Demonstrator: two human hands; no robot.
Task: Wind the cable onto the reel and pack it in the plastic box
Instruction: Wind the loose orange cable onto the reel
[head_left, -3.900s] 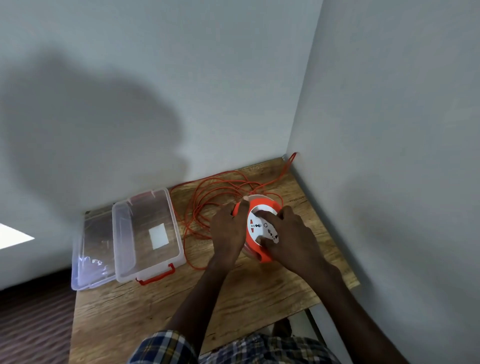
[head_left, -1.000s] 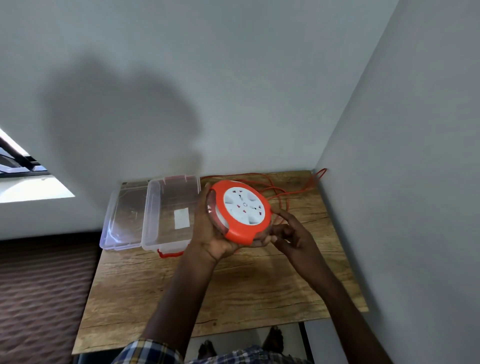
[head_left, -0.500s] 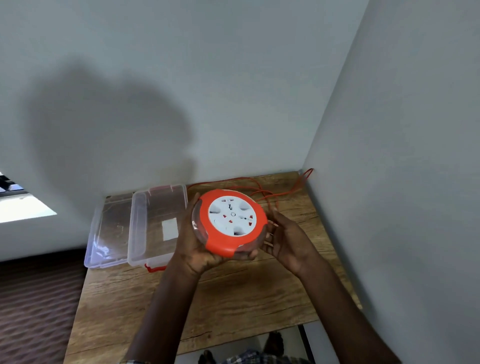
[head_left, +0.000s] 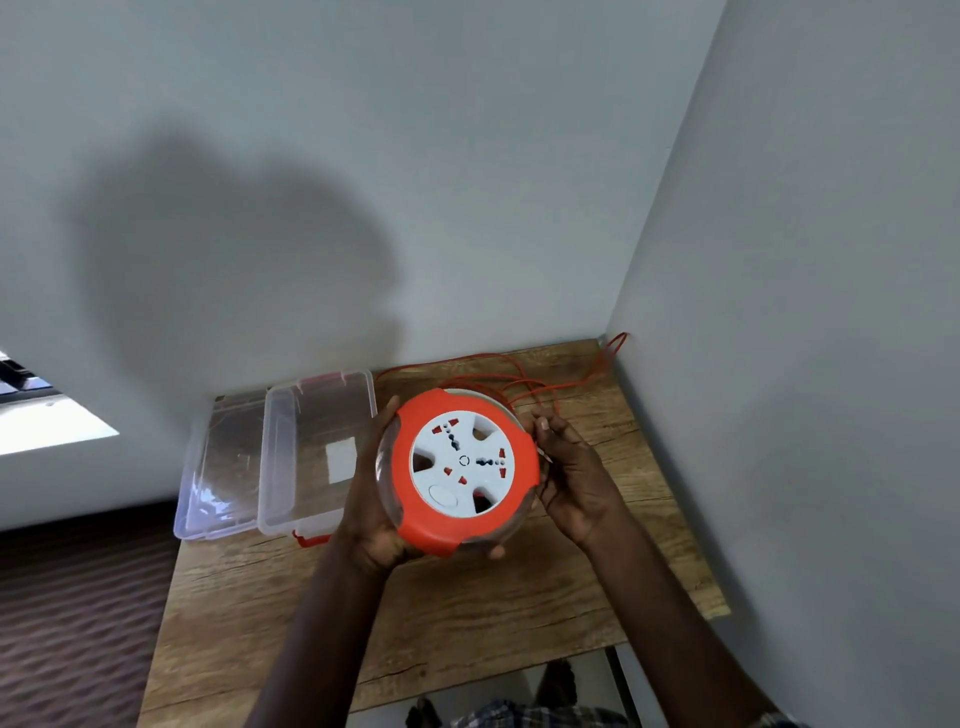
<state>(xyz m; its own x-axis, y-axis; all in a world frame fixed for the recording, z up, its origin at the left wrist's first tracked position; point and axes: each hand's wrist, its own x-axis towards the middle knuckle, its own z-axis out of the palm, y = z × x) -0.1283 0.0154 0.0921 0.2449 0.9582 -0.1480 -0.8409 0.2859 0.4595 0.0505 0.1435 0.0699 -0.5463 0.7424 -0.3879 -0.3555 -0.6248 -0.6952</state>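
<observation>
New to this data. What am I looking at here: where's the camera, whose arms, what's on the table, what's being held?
There is no robot here. A person works with bare hands, and the single camera sits on their head, looking forward and down, so the arms reach in from the bottom edge.

The left hand grips the side and bottom of an orange cable reel, held above the wooden table. Its white face with sockets is turned toward the camera. The right hand is at the reel's other edge, pinching the thin orange cable that trails back in loose loops to the far corner.

On the table to the left sits an open clear plastic box, with its lid beside it.
</observation>
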